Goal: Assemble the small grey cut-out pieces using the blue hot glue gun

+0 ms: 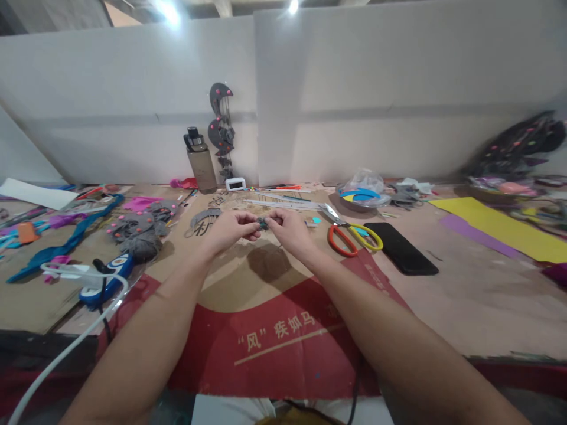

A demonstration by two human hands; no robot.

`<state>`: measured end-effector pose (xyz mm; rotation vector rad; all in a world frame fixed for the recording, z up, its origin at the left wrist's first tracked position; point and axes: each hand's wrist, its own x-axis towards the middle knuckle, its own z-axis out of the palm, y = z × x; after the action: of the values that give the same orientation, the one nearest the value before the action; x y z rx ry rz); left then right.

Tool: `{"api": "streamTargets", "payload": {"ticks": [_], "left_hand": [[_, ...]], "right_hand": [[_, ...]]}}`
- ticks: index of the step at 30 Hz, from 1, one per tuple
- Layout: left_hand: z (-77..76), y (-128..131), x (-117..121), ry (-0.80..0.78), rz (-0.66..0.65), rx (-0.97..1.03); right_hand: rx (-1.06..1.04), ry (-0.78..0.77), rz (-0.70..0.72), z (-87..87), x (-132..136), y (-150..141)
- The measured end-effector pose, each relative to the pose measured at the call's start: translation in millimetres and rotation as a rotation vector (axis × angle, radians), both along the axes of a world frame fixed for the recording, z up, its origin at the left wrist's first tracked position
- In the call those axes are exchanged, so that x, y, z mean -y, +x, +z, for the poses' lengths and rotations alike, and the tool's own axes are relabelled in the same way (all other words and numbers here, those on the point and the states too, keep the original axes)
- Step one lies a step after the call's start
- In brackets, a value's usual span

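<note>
Two bare hands, the left [230, 229] and the right [290, 227], meet mid-table, thumbs and fingertips pinching one small dark piece [263, 224] between them, just above one red-and-tan cardboard [274, 372]. Fingers hide much of the piece; being so small, it could slip if either pinch loosens, and might get lost among scraps. Near the right hand lies one pair of scissors [341, 237], beside one black phone [403, 251]; a careless right arm could knock either. One white cable [44, 375] near the left forearm might snag it. Farther out: one grey yarn ball [142, 245], one bottle [202, 166], one yellow sheet [509, 230], one purple sheet [478, 237]
</note>
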<state>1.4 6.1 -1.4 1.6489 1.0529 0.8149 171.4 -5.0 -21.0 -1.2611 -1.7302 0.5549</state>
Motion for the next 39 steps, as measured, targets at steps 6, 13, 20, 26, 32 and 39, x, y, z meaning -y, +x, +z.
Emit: {"api": "streamTargets", "payload": {"ticks": [6,13,20,26,32,39], "left_hand": [[1.6,5,6,0.183,0.107,-0.209],[3.9,3,4,0.238,0.250,-0.171],[7.3,-22,-12,0.341,0.495,-0.188],[4.3,-47,-29,0.441,0.719,-0.159],[4.7,-69,-43,0.254,0.827,0.178],[7.3,-60,-37,0.218,0.592,0.376]], "right_hand": [[0.081,0.055,-0.003,5.2,7,-5],[0.076,0.094,0.018,2.0,9,-8],[0.027,0.086,0.107,2.7,9,-11],[-0.187,-0.062,0.144,18.3,16,-8],[-0.341,-0.133,0.201,29.6,21,-1],[-0.108,-0.242,0.495,21.0,43,4]]}}
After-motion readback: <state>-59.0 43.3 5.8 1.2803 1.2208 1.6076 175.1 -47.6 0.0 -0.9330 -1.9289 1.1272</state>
